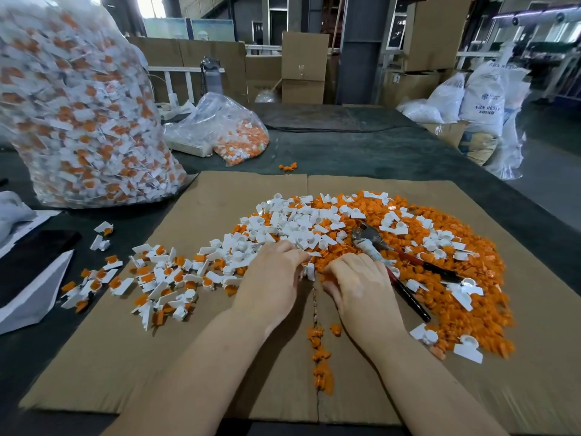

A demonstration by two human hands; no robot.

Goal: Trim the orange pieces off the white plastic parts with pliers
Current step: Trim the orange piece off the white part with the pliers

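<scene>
Head view shows the left hand (272, 278) and right hand (358, 289) palm-down side by side on the cardboard sheet (204, 196), fingers curled, pinching between them a small white plastic part (309, 270) at the near edge of the pile. Just right of the right hand, the pliers (390, 259) lie ungripped on the heap of orange pieces (452, 275), metal head far, red-and-black handles near. Untrimmed parts (163, 278) are scattered left, with a big clear bag (78, 105) of them far left.
</scene>
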